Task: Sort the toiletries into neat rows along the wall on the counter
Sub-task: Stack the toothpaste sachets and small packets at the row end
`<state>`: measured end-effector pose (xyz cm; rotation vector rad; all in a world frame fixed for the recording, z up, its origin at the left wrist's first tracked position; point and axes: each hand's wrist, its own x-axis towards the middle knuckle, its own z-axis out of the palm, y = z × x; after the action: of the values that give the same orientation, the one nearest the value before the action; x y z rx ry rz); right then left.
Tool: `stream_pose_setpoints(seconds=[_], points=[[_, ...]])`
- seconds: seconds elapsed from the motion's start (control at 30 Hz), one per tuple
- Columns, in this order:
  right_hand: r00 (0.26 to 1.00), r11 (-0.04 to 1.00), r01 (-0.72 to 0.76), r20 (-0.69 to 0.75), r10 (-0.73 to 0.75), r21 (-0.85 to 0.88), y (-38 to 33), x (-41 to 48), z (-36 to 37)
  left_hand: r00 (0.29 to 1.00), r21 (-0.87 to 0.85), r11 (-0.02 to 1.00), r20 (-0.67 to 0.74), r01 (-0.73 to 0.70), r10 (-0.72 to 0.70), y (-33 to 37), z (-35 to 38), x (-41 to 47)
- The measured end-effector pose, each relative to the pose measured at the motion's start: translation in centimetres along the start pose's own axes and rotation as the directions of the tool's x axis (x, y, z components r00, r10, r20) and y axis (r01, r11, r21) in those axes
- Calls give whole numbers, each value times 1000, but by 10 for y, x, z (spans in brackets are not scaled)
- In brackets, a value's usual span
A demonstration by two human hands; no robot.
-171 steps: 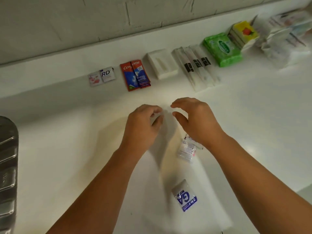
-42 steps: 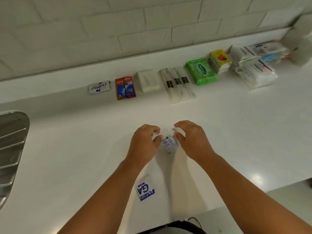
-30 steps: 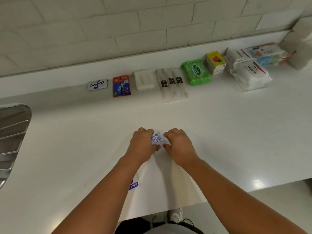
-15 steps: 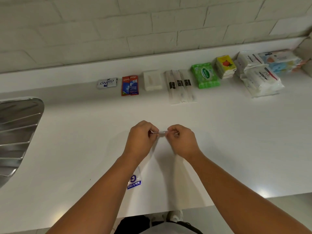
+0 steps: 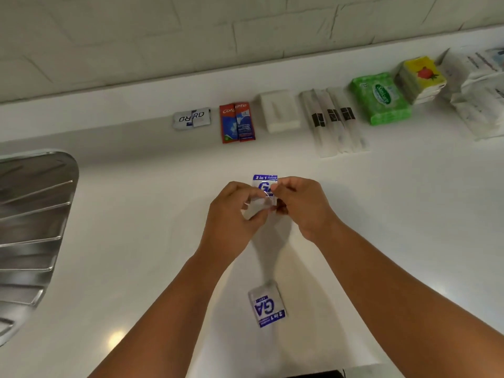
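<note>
blue-print sachet (image 5: 264,184) now upright between both hands.

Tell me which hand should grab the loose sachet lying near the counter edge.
Probably left: the loose sachet lies beside the left forearm, while the right hand can keep the held sachets.

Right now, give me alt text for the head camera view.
Both hands, left hand and right hand, hold a blue-and-white sachet above a white counter. A matching sachet lies nearer; toiletries line the wall.
</note>
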<state>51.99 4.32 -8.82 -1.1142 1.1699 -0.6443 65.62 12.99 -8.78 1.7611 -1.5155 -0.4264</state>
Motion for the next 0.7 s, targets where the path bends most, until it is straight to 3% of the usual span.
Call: stream_pose_setpoints(seconds=[0.13,0.27,0.37,0.5,0.7], points=[[999,997,46,-7,-46,-57,-5,24,38,950,-121,950,-91,287,-298,-31,-26,25],[997,995,75,16,-75,-63,-14,52,76,889,-258,858,1,443,-459,-64,-47,57],[993,985,121,19,-119,-122,-24,74,100,858,-396,780,40,485,-513,-89,-61,81],[971,939,235,9,-241,-253,-44,106,123,837,-431,749,25,503,-547,-112,-78,119],[883,690,343,-31,-468,-637,-77,166,136,805,-488,717,-47,498,-591,-142,-90,181]])
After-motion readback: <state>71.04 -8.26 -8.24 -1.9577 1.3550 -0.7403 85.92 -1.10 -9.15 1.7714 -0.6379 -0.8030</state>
